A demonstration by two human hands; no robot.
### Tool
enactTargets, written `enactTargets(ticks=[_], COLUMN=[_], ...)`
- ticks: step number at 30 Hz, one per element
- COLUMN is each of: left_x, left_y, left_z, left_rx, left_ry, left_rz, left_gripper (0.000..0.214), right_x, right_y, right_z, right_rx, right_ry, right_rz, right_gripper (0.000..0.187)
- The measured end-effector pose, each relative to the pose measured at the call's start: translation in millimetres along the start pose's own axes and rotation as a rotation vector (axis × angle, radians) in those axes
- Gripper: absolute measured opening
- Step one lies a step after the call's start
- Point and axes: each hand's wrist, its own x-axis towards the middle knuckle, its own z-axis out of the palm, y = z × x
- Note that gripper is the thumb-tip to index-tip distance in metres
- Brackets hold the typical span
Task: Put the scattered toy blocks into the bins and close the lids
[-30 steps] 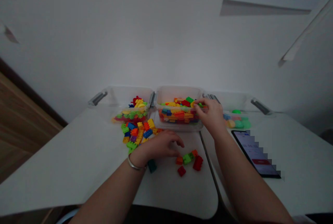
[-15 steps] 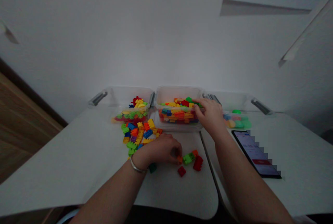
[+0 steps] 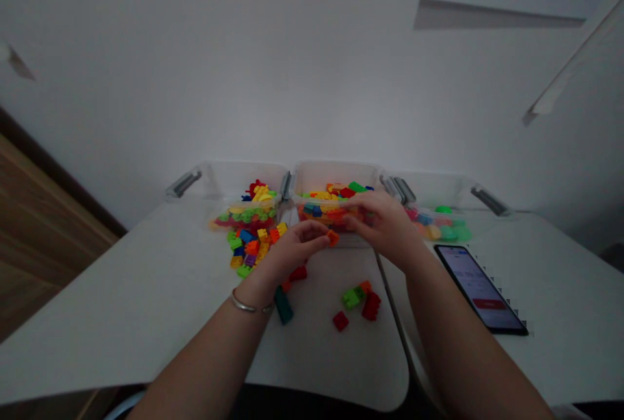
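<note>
Our left hand (image 3: 287, 254) pinches an orange brick (image 3: 333, 238) near the box (image 3: 336, 173); our right hand (image 3: 387, 228), fingers parted, faces it: a handover, we judge, calling for careful finger alignment.

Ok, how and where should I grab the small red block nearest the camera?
Probably pinch the small red block by opposite sides, from above and the near side: it's compact, turned diagonally, with the green block and larger red block behind.
</note>
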Motion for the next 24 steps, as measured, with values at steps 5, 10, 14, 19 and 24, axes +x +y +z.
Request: enactTargets(ticks=[5,10,14,19,24], left_x=[1.2,2.5,1.8,0.9,0.6], left_y=[-5.1,-6.0,-4.0,-3.1,-2.1], left_z=[-0.9,-1.9,-1.2,0.3,1.5], left_rx=[-0.065,-0.060,-0.022,-0.025,-0.056], left_ry=[0.043,0.063,0.032,0.042,0.036], left_rz=[-0.065,-0.076,-0.091,-0.113,-0.119], left_gripper=[0.036,0.038,0.035,0.036,0.040], right_x=[-1.2,-3.4,-4.2,-3.5,-1.5], right_y=[-6.9,-7.9,-7.9,-9.7,-3.6], right_z=[6.7,11.4,12.6,13.3,5.6], right_rx=[0.057,0.033,0.022,0.049,0.024], right_ry=[-0.191,-0.254,-0.273,-0.287,-0.249], right_rz=[-0.006,-0.003,0.027,0.018,0.032], right_gripper=[0.012,0.013,0.012,0.014,0.013])
